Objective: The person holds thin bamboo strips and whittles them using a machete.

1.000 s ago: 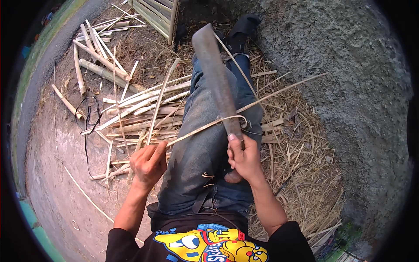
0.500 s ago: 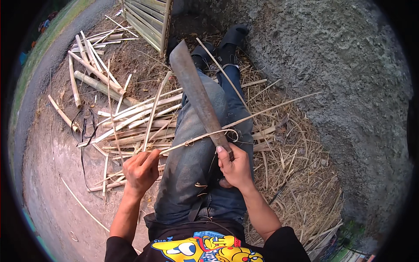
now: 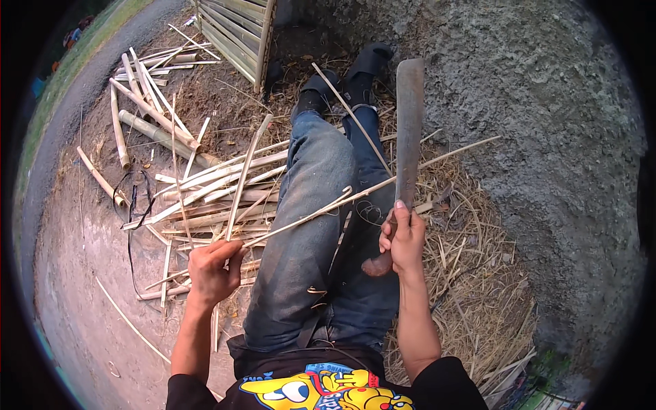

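Note:
My left hand [image 3: 213,272] pinches the near end of a thin bamboo strip [image 3: 309,217]. The strip slants up to the right across my thighs, passes the blade and ends near the wall. A curled shaving stands up from it over my knee. In my right hand [image 3: 404,239] is a machete [image 3: 410,123], its long, dull blade pointing up and away from me. The rounded butt of its wooden handle shows below my fingers. The blade crosses the strip near its right part; whether they touch I cannot tell.
Many split bamboo strips [image 3: 225,198] lie in a heap left of my legs, with thicker bamboo pieces [image 3: 157,133] beyond. A slatted bamboo panel [image 3: 236,34] stands at the far side. Shavings [image 3: 471,287] cover the ground at right, beside a rough grey wall [image 3: 547,137]. Black cord [image 3: 130,232] lies left.
My right hand has moved right along the strip with the machete, whose blade has swung from leaning left to nearly straight ahead. The left hand keeps hold of the strip, slightly lower.

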`<state>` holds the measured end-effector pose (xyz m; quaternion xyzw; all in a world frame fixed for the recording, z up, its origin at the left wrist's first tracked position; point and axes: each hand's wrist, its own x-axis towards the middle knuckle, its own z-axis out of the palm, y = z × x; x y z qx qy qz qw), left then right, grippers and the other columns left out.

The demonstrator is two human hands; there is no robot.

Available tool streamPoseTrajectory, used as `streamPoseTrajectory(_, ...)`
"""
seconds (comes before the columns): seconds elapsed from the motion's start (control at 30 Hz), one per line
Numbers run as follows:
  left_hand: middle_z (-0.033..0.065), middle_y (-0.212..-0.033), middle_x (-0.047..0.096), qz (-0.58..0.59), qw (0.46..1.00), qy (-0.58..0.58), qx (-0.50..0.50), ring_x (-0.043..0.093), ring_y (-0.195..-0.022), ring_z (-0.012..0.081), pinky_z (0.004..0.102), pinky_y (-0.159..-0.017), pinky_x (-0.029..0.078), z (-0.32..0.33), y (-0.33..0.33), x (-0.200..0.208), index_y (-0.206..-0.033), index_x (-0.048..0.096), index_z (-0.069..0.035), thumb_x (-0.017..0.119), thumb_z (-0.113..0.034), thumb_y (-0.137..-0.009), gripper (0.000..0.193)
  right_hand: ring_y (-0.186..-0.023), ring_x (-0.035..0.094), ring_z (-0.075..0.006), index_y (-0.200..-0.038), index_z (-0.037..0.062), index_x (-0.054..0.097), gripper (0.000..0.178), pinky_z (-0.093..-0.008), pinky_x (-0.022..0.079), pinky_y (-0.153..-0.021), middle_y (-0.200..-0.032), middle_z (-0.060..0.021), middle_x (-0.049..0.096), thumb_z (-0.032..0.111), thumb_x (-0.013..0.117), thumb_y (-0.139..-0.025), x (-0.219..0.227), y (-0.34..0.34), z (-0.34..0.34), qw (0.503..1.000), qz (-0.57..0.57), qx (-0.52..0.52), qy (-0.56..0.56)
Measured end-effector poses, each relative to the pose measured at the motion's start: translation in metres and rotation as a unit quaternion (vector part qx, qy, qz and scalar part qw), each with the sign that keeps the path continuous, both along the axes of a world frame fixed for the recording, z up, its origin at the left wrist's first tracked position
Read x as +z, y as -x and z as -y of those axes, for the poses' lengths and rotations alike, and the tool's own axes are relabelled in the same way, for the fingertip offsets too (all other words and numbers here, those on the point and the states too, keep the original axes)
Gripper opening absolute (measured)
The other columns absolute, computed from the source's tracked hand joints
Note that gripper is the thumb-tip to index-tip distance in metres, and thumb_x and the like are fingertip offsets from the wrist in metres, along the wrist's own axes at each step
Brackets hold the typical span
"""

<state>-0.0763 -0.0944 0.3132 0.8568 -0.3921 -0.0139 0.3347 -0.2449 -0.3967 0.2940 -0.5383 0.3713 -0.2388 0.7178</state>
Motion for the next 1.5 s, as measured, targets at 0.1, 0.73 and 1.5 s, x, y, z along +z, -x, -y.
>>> streamPoseTrajectory(0.1, 0.0138, -0.073, 0.068, -0.036, 0.999, 0.028, 0.012, 0.066, -0.059, 0.0313, 0.037, -0.052, 0.049, 0.011, 0.002, -0.006, -0.091, 0.075, -0.003, 0.073, -0.005, -0.084, 0.007, -0.043, 0.046, -0.0079, -0.083, 0.0038, 0.053, 0.037, -0.0243, 0.038, -0.038, -0.061, -0.0018, 0.051, 0.034, 0.058, -0.104, 0.0, -0.002, -0.033, 0.997, -0.016, 0.067, -0.019)
streamPoseTrajectory(0.73, 0.0118, -0.076, 0.071, 0.007, 0.999, 0.04, -0.006, 0.068, -0.06, 0.0304, 0.0368, -0.052, 0.051, 0.031, 0.013, -0.005, -0.091, 0.075, -0.005, 0.074, -0.006, -0.083, 0.008, -0.043, 0.046, -0.0084, -0.084, 0.0039, 0.052, 0.039, -0.0241, 0.038, -0.038, -0.061, -0.0019, 0.05, 0.037, 0.057, -0.104, 0.006, 0.006, -0.042, 0.994, -0.014, 0.085, -0.06)
streamPoseTrajectory(1.5, 0.007, -0.071, 0.068, -0.016, 0.999, 0.035, 0.009, 0.064, -0.056, 0.0315, 0.0408, -0.05, 0.047, 0.044, 0.022, 0.005, -0.092, 0.075, -0.01, 0.074, -0.013, -0.085, 0.008, -0.044, 0.046, -0.007, -0.085, 0.0041, 0.054, 0.037, -0.024, 0.038, -0.038, -0.061, -0.0008, 0.051, 0.036, 0.057, -0.104, 0.011, 0.019, -0.024, 0.997, -0.048, 0.056, -0.021)
